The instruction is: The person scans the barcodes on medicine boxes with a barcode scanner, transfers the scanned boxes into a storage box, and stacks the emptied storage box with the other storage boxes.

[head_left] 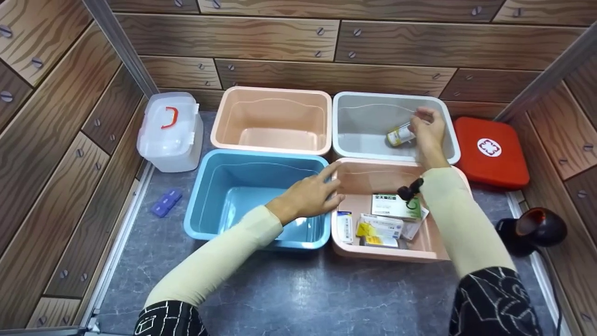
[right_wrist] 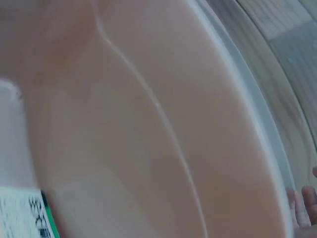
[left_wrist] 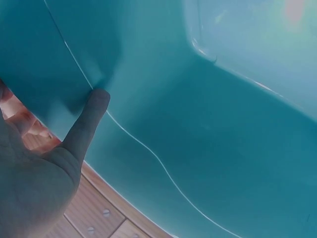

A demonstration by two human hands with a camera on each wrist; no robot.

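My right hand [head_left: 428, 128] reaches into the grey bin [head_left: 364, 119] and holds the end of a small white bottle with a yellow label [head_left: 400, 135], tilted within the bin. In the right wrist view only some fingers [right_wrist: 309, 203] show past the rim, and the bottle is out of sight. My left hand [head_left: 308, 196] grips the right rim of the blue bin [head_left: 261, 200]. Its thumb [left_wrist: 91, 114] presses the inner wall while the other fingers lie over the rim toward the front pink bin [head_left: 396, 254].
Several medicine boxes [head_left: 395, 205] lie in the front pink bin. Behind the blue bin stands another pink bin [head_left: 273, 107]. A clear lidded box [head_left: 170, 135] and a purple pill case [head_left: 166, 202] are at left. At right are a red first-aid case [head_left: 489, 151] and a black round device [head_left: 541, 227].
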